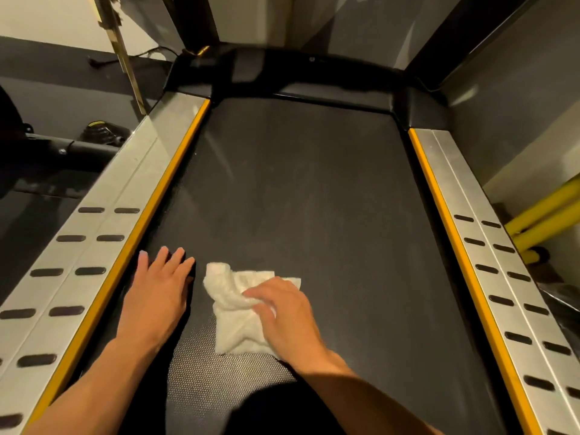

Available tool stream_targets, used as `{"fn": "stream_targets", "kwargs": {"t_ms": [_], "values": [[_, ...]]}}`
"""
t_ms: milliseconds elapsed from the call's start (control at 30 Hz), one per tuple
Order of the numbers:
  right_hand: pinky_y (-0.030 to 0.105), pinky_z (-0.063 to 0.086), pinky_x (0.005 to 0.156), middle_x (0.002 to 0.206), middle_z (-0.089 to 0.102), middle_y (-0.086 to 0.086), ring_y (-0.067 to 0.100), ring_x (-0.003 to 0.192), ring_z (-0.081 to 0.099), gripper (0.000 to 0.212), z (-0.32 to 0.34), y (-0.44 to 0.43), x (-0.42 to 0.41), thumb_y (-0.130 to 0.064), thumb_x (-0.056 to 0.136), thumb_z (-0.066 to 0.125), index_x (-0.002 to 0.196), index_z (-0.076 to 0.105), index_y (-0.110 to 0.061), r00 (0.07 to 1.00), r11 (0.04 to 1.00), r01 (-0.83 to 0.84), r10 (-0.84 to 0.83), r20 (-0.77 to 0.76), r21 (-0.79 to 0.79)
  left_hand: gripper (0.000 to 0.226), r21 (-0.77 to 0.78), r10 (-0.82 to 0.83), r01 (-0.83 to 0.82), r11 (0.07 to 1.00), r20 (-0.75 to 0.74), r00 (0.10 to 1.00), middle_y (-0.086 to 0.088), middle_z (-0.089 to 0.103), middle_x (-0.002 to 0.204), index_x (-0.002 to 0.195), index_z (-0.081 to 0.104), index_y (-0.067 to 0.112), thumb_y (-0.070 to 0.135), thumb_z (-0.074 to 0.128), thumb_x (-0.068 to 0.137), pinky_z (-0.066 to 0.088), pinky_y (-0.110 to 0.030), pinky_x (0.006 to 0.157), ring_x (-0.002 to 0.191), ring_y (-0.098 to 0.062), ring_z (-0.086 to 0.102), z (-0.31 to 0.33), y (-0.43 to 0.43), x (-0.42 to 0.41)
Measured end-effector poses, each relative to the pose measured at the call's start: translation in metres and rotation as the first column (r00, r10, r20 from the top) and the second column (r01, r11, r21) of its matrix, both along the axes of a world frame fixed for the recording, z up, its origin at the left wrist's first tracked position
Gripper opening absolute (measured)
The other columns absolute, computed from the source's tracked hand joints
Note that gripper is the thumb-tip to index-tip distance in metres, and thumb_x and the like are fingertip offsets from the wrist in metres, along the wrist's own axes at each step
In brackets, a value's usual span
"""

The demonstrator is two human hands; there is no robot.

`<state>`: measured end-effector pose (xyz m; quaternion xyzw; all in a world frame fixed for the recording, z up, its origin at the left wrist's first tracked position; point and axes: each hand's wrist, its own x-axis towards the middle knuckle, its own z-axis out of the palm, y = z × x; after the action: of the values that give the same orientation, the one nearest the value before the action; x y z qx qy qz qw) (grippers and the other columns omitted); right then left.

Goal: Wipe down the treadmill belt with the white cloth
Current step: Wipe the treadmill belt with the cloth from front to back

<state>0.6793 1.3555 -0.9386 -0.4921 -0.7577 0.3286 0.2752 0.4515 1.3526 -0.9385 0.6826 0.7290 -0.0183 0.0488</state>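
Note:
The dark treadmill belt [301,189] runs away from me between two silver side rails with yellow edging. A crumpled white cloth [233,312] lies on the near part of the belt. My right hand [284,318] rests on the cloth's right side, fingers pinching a fold of it. My left hand [158,293] lies flat on the belt just left of the cloth, fingers spread, close to the left yellow strip and holding nothing.
Silver left rail [94,246] and right rail [489,265] carry dark grip slots. The black motor cover [282,73] closes the far end. Yellow bars [546,215] lie on the floor at right; dark equipment [62,149] stands at left.

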Motion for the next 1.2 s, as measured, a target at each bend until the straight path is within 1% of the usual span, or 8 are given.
{"fn": "stream_targets", "kwargs": {"t_ms": [133,300,400,500,633,833,1000,1200], "values": [[0.035,0.043,0.091,0.107,0.063,0.001,0.021,0.103,0.057,0.032,0.003,0.046,-0.004,-0.004,0.085,0.055,0.108,0.069,-0.023,0.982,0.982,0.189,-0.188,0.034,-0.029,0.053,0.054,0.116,-0.110,0.992,-0.113,0.987,-0.029,0.041,0.142,0.136,0.048,0.001,0.026,0.059,0.090,0.022,-0.063,0.107,0.132,-0.048,0.037,0.007,-0.007,-0.019],[0.032,0.040,0.085,0.107,0.062,-0.002,0.022,0.102,0.053,0.036,-0.003,0.025,-0.027,-0.006,0.087,0.055,0.113,0.066,-0.029,0.973,1.000,-0.024,0.023,0.229,0.001,0.037,0.154,0.220,-0.215,0.964,-0.020,0.975,-0.026,0.056,0.094,0.101,0.058,-0.005,0.029,0.066,0.087,0.044,-0.062,0.080,0.094,-0.041,0.042,0.017,-0.013,-0.019],[0.032,0.041,0.086,0.104,0.063,-0.001,0.021,0.101,0.054,0.037,0.009,0.022,-0.038,-0.002,0.086,0.053,0.111,0.068,-0.025,0.978,0.988,-0.151,0.153,0.144,-0.027,0.054,0.071,0.188,-0.183,0.980,-0.059,0.980,-0.022,0.055,0.117,0.118,0.055,-0.002,0.046,0.044,0.096,0.040,-0.057,0.093,0.108,-0.040,0.046,0.014,-0.012,-0.027],[0.031,0.040,0.083,0.103,0.061,0.002,0.023,0.098,0.055,0.035,0.012,0.053,-0.047,-0.006,0.087,0.052,0.112,0.067,-0.025,0.987,0.998,-0.053,0.045,0.153,0.044,0.057,0.039,0.269,-0.274,0.961,0.099,0.958,-0.017,0.038,0.147,0.137,0.046,0.004,0.039,0.055,0.092,0.039,-0.055,0.100,0.124,-0.043,0.041,0.019,-0.013,-0.029],[0.036,0.043,0.077,0.109,0.060,-0.004,0.021,0.099,0.053,0.034,0.001,0.065,-0.047,-0.007,0.089,0.050,0.114,0.063,-0.027,0.960,0.999,0.010,-0.020,0.280,0.036,0.040,0.052,0.222,-0.233,0.971,0.157,0.962,-0.001,0.040,0.150,0.133,0.054,0.017,0.022,0.053,0.094,0.046,-0.050,0.098,0.131,-0.031,0.046,0.029,-0.017,-0.040],[0.039,0.044,0.086,0.110,0.062,0.002,0.025,0.103,0.052,0.036,0.017,0.024,-0.068,-0.003,0.087,0.051,0.115,0.065,-0.022,0.940,0.961,-0.272,0.253,0.228,0.054,0.059,0.082,0.315,-0.358,0.930,0.325,0.892,0.000,0.045,0.148,0.137,0.051,0.019,-0.006,0.052,0.083,0.048,-0.048,0.094,0.124,-0.032,0.053,0.029,-0.017,-0.043],[0.042,0.044,0.086,0.116,0.051,0.005,0.027,0.108,0.046,0.033,0.011,0.056,-0.085,-0.018,0.093,0.051,0.126,0.053,-0.022,0.949,0.998,-0.063,0.052,0.311,0.027,0.068,0.113,0.294,-0.359,0.926,0.379,0.877,0.001,0.045,0.148,0.137,0.051,0.020,-0.013,0.052,0.079,0.044,-0.043,0.098,0.123,-0.031,0.053,0.018,-0.018,-0.052],[0.038,0.037,0.081,0.117,0.047,0.007,0.026,0.106,0.042,0.038,0.012,0.000,-0.089,-0.013,0.093,0.051,0.129,0.044,-0.018,0.910,0.960,-0.272,0.233,0.342,0.068,0.053,0.179,0.251,-0.331,0.927,0.361,0.898,0.000,0.055,0.139,0.131,0.056,0.022,-0.005,0.053,0.086,0.048,-0.043,0.091,0.113,-0.031,0.060,0.013,-0.015,-0.059]]}}
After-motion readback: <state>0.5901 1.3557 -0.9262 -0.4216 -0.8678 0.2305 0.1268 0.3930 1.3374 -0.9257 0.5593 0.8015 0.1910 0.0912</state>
